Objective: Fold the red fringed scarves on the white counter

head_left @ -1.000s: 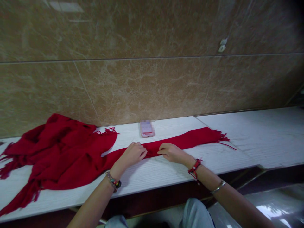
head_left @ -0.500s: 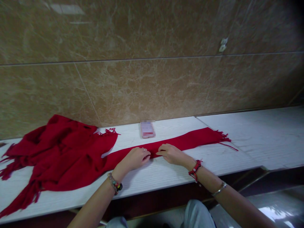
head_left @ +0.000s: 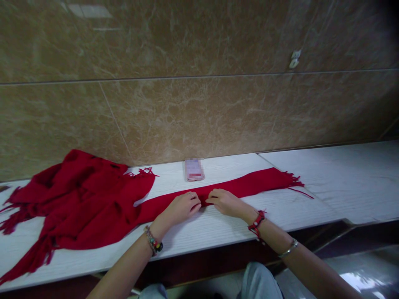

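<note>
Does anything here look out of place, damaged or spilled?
A single loose strand trails from the near corner of the red scarf's right-hand end, apart from the bunched fringe. The phone-like object looks pixelated, hiding its details. No spill or tear is visible.

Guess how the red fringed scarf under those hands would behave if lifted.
The red fringed scarf would probably droop: the red cloth heaped at its left end slumps in folds. It's likely light, lying thin and flat. Its fringe might tangle, as strands splay loosely.
</note>
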`<state>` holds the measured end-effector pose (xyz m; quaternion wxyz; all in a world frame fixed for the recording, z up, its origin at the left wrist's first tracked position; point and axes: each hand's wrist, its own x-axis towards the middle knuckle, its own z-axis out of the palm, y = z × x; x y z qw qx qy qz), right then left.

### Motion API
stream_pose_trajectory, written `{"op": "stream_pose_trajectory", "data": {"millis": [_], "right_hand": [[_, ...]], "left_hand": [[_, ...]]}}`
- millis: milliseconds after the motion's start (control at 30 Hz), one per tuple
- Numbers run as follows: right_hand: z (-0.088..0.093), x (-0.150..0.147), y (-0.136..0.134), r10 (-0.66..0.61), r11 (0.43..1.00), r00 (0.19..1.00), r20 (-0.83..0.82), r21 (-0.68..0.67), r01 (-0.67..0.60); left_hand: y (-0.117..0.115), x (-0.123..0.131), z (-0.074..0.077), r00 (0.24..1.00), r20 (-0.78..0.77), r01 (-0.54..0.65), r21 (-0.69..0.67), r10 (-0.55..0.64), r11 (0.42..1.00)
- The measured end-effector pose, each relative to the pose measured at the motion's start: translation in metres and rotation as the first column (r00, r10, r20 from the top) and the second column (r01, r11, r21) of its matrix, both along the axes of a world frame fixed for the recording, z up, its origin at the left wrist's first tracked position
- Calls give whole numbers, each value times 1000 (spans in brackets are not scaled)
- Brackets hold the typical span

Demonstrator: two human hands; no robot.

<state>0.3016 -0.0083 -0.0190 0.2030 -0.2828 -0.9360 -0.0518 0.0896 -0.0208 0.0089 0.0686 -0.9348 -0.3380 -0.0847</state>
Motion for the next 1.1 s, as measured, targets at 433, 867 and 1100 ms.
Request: {"op": "stream_pose_trajectory", "data": {"millis": [433, 867, 1100], "right_hand": [[0, 0, 0, -10, 1000, 1000, -5, -15, 10], [2, 0, -1, -16, 999, 1000, 6, -27, 16], [1, 0, 0, -9, 1000, 1000, 0, -22, 9]], "left_hand": [[-1, 1, 1, 988, -65, -142, 28, 144, 989], [2, -6, 1, 987, -96, -125, 31, 128, 992], [4, -5, 1, 980, -81, -178, 27, 179, 984]]}}
